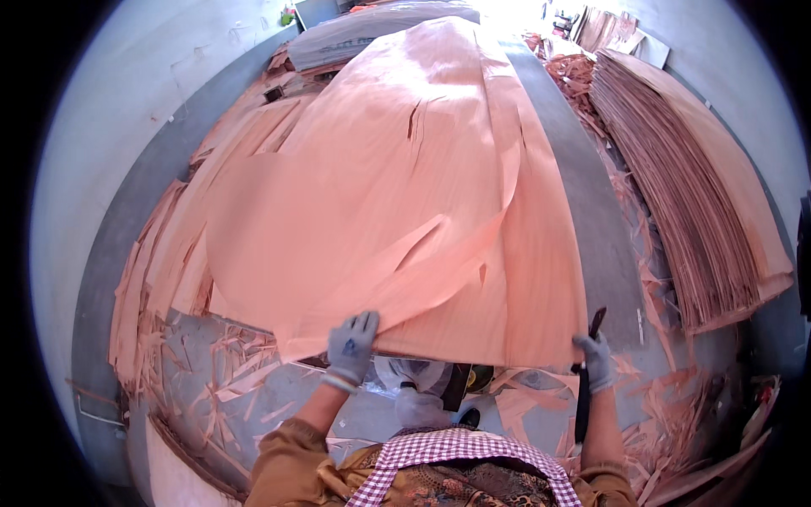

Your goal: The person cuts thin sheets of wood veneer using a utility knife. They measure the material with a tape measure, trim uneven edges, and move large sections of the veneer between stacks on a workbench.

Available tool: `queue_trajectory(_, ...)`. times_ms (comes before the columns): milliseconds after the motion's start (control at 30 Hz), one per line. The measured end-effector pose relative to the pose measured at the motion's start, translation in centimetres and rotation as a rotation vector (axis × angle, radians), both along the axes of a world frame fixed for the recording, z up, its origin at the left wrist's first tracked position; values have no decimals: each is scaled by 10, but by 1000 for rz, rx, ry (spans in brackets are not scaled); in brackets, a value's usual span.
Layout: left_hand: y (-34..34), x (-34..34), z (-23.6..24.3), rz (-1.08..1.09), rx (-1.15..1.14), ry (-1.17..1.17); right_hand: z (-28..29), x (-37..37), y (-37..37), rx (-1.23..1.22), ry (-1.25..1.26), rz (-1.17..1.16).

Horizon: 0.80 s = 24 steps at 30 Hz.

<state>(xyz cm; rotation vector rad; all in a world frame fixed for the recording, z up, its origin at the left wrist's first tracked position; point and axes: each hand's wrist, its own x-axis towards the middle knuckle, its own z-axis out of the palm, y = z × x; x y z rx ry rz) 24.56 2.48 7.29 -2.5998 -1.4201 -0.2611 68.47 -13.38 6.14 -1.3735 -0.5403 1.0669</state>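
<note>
Left fingers together on the veneer sheet, grip unclear; right fingers curled around a slender dark tool

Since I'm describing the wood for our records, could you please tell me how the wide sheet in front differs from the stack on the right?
The wide sheet shows a broad, pale pinkish face, while the stack shows mostly darker, reddish layered edges. The left hand touches the wide sheet, while the stack lies untouched. Both look like thin, pinkish wood.
</note>
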Motion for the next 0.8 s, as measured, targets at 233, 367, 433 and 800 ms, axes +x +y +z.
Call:
queue_trajectory(233, 48, 16, -61, -13, -75, 116, -35, 6, -41, -260, -125, 145)
queue_trajectory(367, 46, 27, -85, -22, -70, 234, -66, -78, -101, -426, -95, 111)
queue_trajectory(433, 45, 23, -79, 0, -79, 302, -16, -82, -72, -313, -25, 70)
queue_trajectory(800, 60, 9, -55, -253, -239, 94, -30, 67, -158, -441, -283, -263)
